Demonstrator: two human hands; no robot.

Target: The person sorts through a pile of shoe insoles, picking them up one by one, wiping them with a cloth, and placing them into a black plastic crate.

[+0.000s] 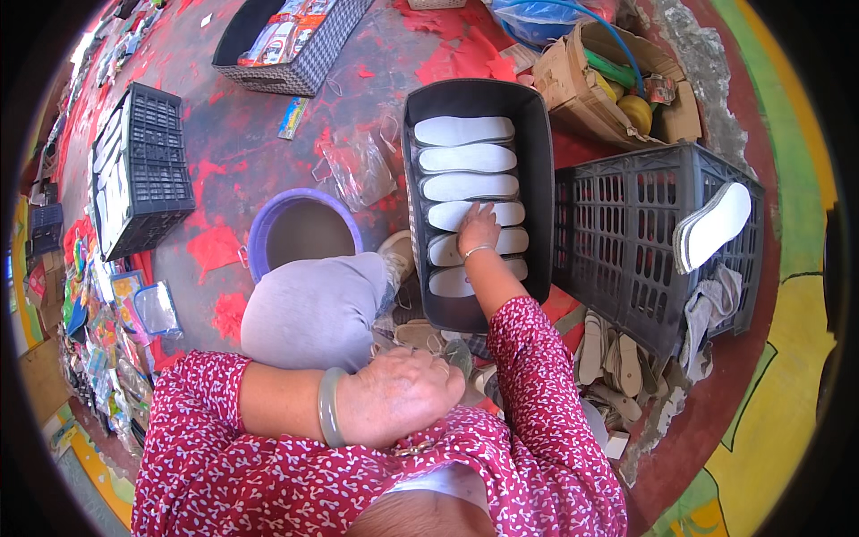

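Your right hand (477, 228) reaches forward into the long black tray (537, 179) and lies flat on the row of white insoles (465, 159), fingers spread and pressing rather than pinching; nothing is gripped. The hand sits on about the 4th insole from the far end, and 6 insoles are visible, each set crosswise and overlapping the next like shingles, an arrangement that appears chosen to keep them flat and countable within the narrow tray. Your left hand (398, 394) rests close to your body at the lower middle of the view, palm down and loosely curled over your own sleeve or lap; it holds nothing that I can see, and a pale green bangle (329, 407) sits on that wrist. It seems to brace you while the other arm stretches. Just right of the tray stands a grey slatted crate (644, 259), with 1 white insole (713, 225) propped against its right side, and tan insoles (608, 353) lie in a loose heap on the floor below it, within reach. A purple bucket (304, 228) stands left of the tray, beside your bent knee. The red painted floor (259, 152) also carries a second black crate (143, 170) well to the left and a cardboard box (617, 89) beyond the tray.
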